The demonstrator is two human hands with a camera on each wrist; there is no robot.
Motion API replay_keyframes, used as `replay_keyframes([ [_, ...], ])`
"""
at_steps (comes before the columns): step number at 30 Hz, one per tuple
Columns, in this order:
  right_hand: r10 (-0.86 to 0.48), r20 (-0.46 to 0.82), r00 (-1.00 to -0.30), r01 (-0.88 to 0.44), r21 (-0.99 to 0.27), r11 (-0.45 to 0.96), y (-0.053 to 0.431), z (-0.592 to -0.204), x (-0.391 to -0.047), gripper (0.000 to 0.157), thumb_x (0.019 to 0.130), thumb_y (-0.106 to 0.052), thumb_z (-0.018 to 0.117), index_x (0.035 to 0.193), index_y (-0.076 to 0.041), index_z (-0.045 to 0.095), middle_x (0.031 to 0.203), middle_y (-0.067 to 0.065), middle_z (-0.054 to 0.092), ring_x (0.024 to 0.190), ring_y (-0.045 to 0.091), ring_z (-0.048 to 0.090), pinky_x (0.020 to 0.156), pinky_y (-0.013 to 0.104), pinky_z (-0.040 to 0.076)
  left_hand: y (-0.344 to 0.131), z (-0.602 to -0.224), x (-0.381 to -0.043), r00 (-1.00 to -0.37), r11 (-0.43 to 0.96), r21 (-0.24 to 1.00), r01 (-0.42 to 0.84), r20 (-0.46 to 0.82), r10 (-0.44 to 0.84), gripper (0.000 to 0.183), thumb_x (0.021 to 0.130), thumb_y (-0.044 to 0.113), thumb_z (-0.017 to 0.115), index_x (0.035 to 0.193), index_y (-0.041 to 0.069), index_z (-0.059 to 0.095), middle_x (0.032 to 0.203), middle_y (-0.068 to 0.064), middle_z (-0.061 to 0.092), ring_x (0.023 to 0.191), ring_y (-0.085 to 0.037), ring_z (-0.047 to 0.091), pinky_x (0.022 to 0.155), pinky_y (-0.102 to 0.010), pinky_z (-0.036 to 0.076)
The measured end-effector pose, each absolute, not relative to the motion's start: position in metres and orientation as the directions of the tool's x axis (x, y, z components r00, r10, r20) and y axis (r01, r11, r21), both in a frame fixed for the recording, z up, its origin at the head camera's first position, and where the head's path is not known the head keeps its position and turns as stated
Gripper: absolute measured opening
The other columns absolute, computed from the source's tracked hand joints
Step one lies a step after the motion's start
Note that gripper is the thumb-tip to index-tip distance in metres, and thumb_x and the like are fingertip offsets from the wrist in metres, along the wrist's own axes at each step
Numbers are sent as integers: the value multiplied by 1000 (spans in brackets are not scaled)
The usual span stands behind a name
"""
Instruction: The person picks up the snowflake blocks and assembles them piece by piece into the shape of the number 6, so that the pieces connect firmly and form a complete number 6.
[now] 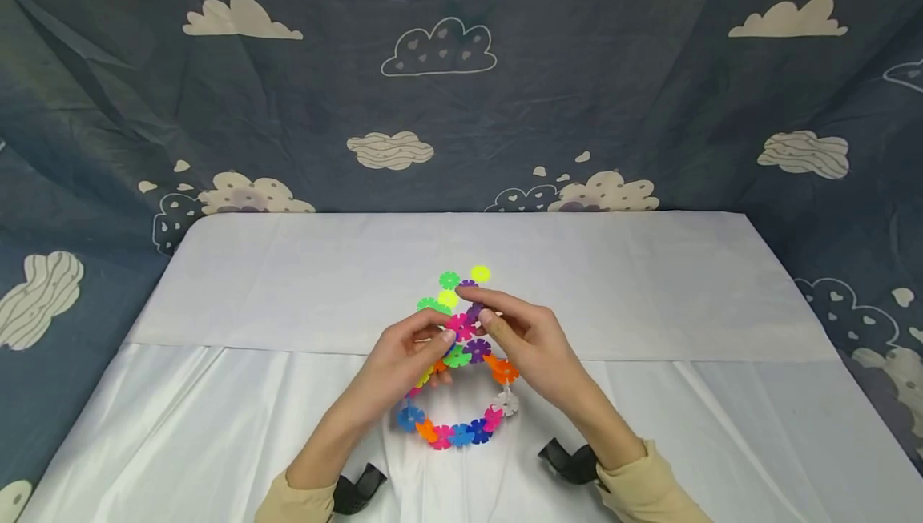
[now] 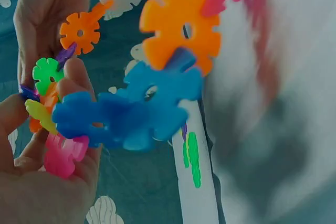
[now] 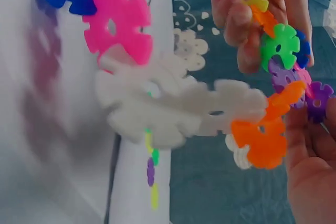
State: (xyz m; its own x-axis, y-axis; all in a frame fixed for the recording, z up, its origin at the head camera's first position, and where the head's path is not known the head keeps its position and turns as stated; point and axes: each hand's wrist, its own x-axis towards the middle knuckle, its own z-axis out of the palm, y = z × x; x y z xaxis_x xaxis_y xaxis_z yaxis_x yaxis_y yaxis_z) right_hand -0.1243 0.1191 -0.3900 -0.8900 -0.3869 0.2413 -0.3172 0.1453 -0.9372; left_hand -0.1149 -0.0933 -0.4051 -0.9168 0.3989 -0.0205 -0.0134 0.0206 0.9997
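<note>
A ring of notched flower-shaped plastic discs (image 1: 461, 435), linked in many colours, hangs between the two hands. My left hand (image 1: 407, 355) grips its upper left part, with the yellow disc (image 2: 41, 115) and pink disc (image 2: 64, 156) against its fingers. My right hand (image 1: 537, 343) pinches a purple disc (image 3: 318, 100) between thumb and fingers, beside a pink disc (image 1: 461, 327) at the ring's top. The green disc (image 3: 281, 45) and a second purple disc (image 1: 477, 349) sit just below. White discs (image 3: 149, 103) and an orange disc (image 3: 260, 142) form the right side.
Several loose discs lie on the white-covered table (image 1: 649, 291) beyond the hands, including a green disc (image 1: 449, 279) and a yellow disc (image 1: 481, 273). Dark cloud-print fabric (image 1: 461, 106) hangs behind the table. Black wrist mounts (image 1: 358, 489) show near both sleeves.
</note>
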Motion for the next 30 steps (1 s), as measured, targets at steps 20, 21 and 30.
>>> replay_keyframes([
  [20, -376, 155, -913, -234, -957, 173, 121, -416, -146, 30, 102, -15, 55, 131, -12, 62, 128, 4, 62, 106, 38, 60, 87, 43, 54, -104, -409, -126, -974, 76, 990, -115, -128, 189, 17, 101, 20, 57, 97, 5, 63, 83, -9, 57, 72, -23, 56, 64, -27, 49],
  [21, -384, 136, -913, -225, -954, 196, 123, -417, -148, 29, 102, -14, 55, 130, -11, 63, 126, 5, 63, 106, 36, 61, 87, 41, 54, -105, -408, -127, -975, 73, 990, -119, -131, 181, 17, 101, 20, 56, 97, 5, 63, 85, -10, 58, 72, -24, 57, 65, -29, 50],
  [30, -581, -24, -813, -262, -877, 403, 121, -425, -189, 23, 100, -8, 56, 120, -6, 68, 116, 8, 67, 104, 24, 62, 92, 34, 51, -111, -406, -127, -973, 28, 990, -139, -142, 183, 22, 101, 24, 57, 102, 3, 62, 91, -13, 61, 79, -29, 62, 73, -35, 55],
])
